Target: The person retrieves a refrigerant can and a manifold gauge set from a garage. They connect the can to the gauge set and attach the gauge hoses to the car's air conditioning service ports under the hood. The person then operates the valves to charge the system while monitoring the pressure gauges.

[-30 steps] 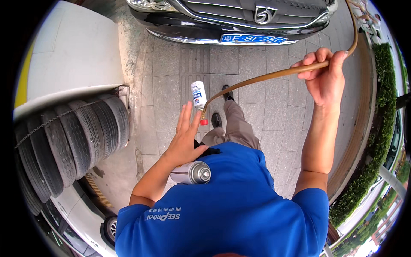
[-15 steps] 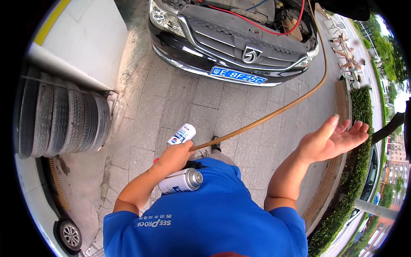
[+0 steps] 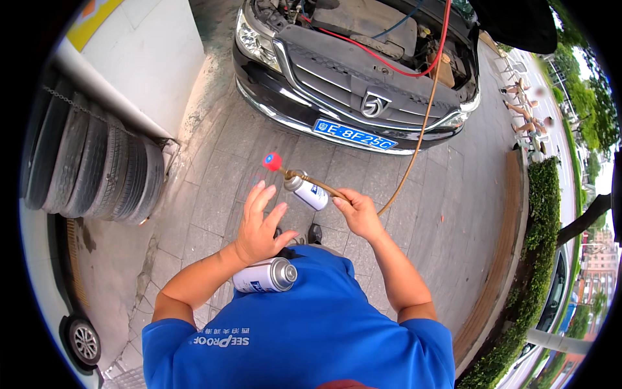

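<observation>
My right hand [image 3: 358,212] is closed round a brown hose [image 3: 334,190] near its end. At that end hangs a white and blue can [image 3: 310,196], joined by a brass-coloured fitting [image 3: 295,174] with a round red knob [image 3: 272,161]. The can tilts, its fitting end toward the upper left. My left hand [image 3: 261,223] is open, fingers spread, just below the knob and left of the can, apparently touching neither. A second white and blue can [image 3: 254,277] with a bare metal top lies against my body by the left forearm.
Ahead stands a black car [image 3: 350,104] with an open engine bay, where a red hose [image 3: 414,72] runs. Stacked tyres [image 3: 107,162] stand at the left by a white wall [image 3: 146,58]. A hedge [image 3: 541,220] lines the right; paving [image 3: 427,227] lies between.
My left hand has let go of the hose end and opened. The right hand came in from the far right and took hold of the hose. The hanging can has turned, showing the red knob.
</observation>
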`<state>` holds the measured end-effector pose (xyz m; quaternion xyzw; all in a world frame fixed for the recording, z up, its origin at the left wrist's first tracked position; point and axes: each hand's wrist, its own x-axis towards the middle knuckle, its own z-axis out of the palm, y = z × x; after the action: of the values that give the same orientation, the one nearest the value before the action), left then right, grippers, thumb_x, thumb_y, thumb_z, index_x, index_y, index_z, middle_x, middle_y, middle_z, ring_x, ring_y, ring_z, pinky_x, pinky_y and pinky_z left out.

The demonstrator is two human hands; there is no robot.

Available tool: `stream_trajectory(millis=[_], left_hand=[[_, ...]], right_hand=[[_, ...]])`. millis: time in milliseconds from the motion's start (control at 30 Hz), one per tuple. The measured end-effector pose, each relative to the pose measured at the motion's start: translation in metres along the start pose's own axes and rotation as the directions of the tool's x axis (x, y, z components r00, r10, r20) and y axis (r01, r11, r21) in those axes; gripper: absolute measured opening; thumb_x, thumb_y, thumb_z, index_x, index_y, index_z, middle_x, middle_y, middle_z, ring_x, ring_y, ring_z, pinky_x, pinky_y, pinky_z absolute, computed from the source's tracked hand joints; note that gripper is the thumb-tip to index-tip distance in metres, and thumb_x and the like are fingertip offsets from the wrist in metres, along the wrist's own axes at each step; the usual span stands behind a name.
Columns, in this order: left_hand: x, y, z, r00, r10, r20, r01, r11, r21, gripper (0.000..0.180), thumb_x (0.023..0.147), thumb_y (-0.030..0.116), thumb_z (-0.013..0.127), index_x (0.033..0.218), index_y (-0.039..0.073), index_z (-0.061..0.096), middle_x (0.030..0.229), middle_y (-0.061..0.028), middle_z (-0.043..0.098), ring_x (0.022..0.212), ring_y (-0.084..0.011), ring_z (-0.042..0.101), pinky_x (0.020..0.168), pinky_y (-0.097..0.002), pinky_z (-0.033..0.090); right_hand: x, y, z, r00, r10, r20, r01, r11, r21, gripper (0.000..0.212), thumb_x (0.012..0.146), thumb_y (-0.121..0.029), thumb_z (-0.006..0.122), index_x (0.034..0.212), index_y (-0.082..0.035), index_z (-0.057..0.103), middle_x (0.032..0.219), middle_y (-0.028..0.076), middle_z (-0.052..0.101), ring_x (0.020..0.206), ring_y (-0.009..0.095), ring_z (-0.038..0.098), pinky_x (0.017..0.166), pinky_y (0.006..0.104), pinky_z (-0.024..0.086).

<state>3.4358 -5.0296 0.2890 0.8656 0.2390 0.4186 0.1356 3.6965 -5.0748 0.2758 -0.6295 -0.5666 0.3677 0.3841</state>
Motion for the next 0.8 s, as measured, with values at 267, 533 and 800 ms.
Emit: stream_trajectory(millis=[267, 533, 800], left_hand=[[0.017, 0.003, 0.022, 0.958, -0.256, 0.127, 0.255, 0.967, 0.018, 0.116, 0.066, 0.045, 0.081, 0.146, -0.005, 0.013, 0.148, -0.0366, 0.014, 0.137, -0.0531, 0.016, 0.111, -0.059, 0.014], [0.029, 0.01, 0.049, 0.853, -0.487, 0.189, 0.521, 0.767, -0.374, 0.095, 0.065, 0.024, 0.082, 0.14, 0.002, 0.027, 0.128, -0.0243, 0.05, 0.113, -0.0396, 0.055, 0.095, -0.0415, 0.046], [0.048, 0.029, 0.046, 0.92, -0.349, 0.18, 0.357, 0.934, -0.016, 0.081, 0.063, 0.019, 0.08, 0.134, 0.006, 0.042, 0.113, -0.0176, 0.054, 0.097, -0.0367, 0.058, 0.079, -0.0423, 0.051]], right_hand=[[-0.034, -0.003, -0.057, 0.972, 0.128, 0.197, -0.227, 0.724, 0.651, 0.033, 0.098, -0.036, 0.053, 0.101, -0.003, 0.058, 0.059, -0.004, 0.041, 0.051, 0.006, 0.036, 0.047, 0.0233, 0.029], [-0.037, -0.017, -0.082, 0.923, -0.088, 0.376, -0.077, 0.913, 0.402, 0.045, 0.091, -0.038, 0.062, 0.117, -0.002, 0.057, 0.085, 0.003, 0.055, 0.073, 0.012, 0.05, 0.065, 0.0269, 0.042], [0.015, -0.098, -0.135, 0.919, -0.359, 0.163, 0.387, 0.902, -0.193, 0.064, 0.079, -0.017, 0.072, 0.136, -0.006, 0.047, 0.113, 0.013, 0.058, 0.093, 0.025, 0.06, 0.079, 0.0348, 0.049]])
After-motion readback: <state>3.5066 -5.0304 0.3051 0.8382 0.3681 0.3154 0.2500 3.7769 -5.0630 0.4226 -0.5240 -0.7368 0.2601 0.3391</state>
